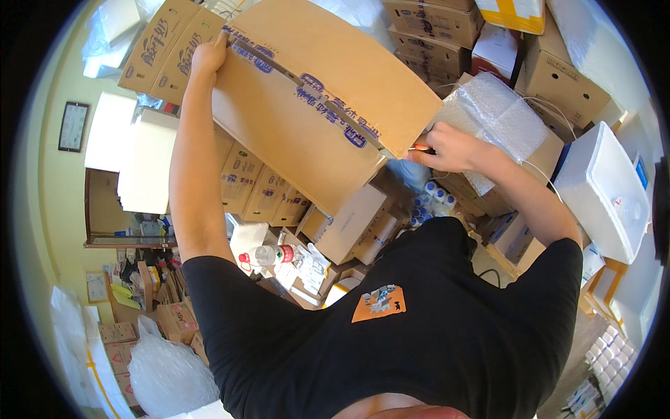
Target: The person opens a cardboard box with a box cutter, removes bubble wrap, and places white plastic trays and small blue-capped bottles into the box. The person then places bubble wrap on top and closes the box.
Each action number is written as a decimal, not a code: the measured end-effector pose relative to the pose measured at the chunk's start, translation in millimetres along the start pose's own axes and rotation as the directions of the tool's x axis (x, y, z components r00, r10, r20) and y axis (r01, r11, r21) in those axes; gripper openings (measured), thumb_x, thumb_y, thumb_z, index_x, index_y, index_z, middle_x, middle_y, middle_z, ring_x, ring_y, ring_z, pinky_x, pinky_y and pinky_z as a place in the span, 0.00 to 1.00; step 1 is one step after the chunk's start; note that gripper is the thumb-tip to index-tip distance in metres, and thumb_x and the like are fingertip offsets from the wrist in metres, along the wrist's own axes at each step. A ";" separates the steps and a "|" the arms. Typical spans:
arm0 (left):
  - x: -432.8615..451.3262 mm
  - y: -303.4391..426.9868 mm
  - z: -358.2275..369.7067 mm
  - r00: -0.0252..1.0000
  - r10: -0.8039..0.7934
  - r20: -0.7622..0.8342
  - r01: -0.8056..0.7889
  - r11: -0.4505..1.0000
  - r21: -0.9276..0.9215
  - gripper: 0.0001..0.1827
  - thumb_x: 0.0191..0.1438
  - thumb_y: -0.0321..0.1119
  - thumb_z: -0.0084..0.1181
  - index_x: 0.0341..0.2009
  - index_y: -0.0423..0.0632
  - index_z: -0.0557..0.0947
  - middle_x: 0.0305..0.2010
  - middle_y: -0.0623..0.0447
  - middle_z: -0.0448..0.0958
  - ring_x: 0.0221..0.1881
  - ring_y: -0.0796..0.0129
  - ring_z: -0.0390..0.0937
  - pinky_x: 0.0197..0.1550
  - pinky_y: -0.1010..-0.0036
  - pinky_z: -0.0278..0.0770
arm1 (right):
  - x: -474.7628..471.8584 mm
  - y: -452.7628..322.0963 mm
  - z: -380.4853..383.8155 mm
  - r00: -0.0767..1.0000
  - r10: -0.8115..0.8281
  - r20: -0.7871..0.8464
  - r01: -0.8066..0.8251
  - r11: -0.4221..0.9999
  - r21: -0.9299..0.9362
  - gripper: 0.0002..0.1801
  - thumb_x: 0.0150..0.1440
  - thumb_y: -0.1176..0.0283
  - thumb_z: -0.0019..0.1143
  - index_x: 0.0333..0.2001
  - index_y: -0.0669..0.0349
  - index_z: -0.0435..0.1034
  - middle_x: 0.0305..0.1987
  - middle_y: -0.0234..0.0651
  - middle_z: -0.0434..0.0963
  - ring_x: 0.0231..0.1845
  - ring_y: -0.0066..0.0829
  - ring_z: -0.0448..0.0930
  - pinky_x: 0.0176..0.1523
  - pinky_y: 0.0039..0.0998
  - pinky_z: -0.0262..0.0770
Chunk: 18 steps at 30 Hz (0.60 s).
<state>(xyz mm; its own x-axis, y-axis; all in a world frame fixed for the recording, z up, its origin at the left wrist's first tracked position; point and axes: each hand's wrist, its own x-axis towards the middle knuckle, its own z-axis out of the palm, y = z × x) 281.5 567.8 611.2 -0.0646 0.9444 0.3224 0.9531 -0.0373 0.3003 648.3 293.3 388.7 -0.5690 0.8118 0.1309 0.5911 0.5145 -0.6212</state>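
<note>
A large cardboard carton [340, 63] is held up before me, tilted, with blue print along the seam between its two flaps. A narrow dark gap runs along that seam. My left hand [212, 55] grips the carton's far left edge, the thumb on top and the other fingers hidden behind it. At the seam's right end, my right hand [447, 146] is closed around a small orange tool [420, 147], which looks like a cutter. Its tip is at the carton's corner and its blade cannot be made out clearly.
Stacked cartons [434, 26] stand at the back. Bubble wrap [492, 118] covers a box on the right, beside a white foam box [602, 194]. Below the carton are a plastic bottle [267, 255], blue-capped bottles [434, 196] and more boxes [345, 220]. A plastic bag [167, 366] bulges at lower left.
</note>
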 end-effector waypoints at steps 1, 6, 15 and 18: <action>-1.2 4.2 0.9 1.000 -0.028 0.010 0.028 0.999 -0.032 0.36 0.58 0.60 0.51 0.45 0.33 0.83 0.50 0.33 0.79 0.54 0.45 0.77 0.54 0.60 0.71 | -2.1 -2.6 -2.2 0.999 0.031 0.008 -0.031 0.999 0.028 0.25 0.64 0.51 0.48 0.40 0.65 0.78 0.25 0.54 0.77 0.30 0.52 0.79 0.40 0.45 0.77; -4.0 -0.1 5.2 0.991 -0.117 0.062 0.121 0.991 -0.060 0.36 0.58 0.59 0.54 0.45 0.30 0.82 0.50 0.32 0.79 0.53 0.47 0.77 0.53 0.62 0.72 | 0.3 -41.2 -24.9 0.995 0.065 0.080 -0.057 0.993 -0.100 0.27 0.64 0.49 0.47 0.38 0.64 0.79 0.25 0.54 0.77 0.30 0.52 0.80 0.39 0.44 0.78; 17.3 -20.0 -1.4 0.989 -0.130 0.067 0.134 0.990 -0.054 0.45 0.58 0.64 0.50 0.53 0.25 0.75 0.55 0.34 0.77 0.55 0.51 0.76 0.53 0.64 0.72 | -9.7 -19.7 -26.3 0.995 -0.085 0.047 0.091 0.986 -0.138 0.29 0.63 0.47 0.48 0.32 0.65 0.79 0.23 0.52 0.76 0.30 0.49 0.81 0.38 0.44 0.79; 12.5 -1.1 -13.5 0.977 -0.208 0.047 0.213 0.940 -0.265 0.46 0.59 0.67 0.48 0.53 0.26 0.77 0.53 0.38 0.78 0.53 0.56 0.75 0.52 0.65 0.73 | -48.8 -2.5 -31.8 0.989 0.064 0.130 -0.029 0.966 -0.259 0.29 0.64 0.48 0.48 0.27 0.65 0.76 0.22 0.46 0.76 0.29 0.46 0.79 0.37 0.44 0.76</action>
<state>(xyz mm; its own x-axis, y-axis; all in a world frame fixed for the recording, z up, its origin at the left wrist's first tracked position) 275.6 575.2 627.0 -0.2476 0.9458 0.2101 0.8041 0.0797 0.5891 692.8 261.2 408.4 -0.5993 0.8004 -0.0107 0.7350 0.5449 -0.4036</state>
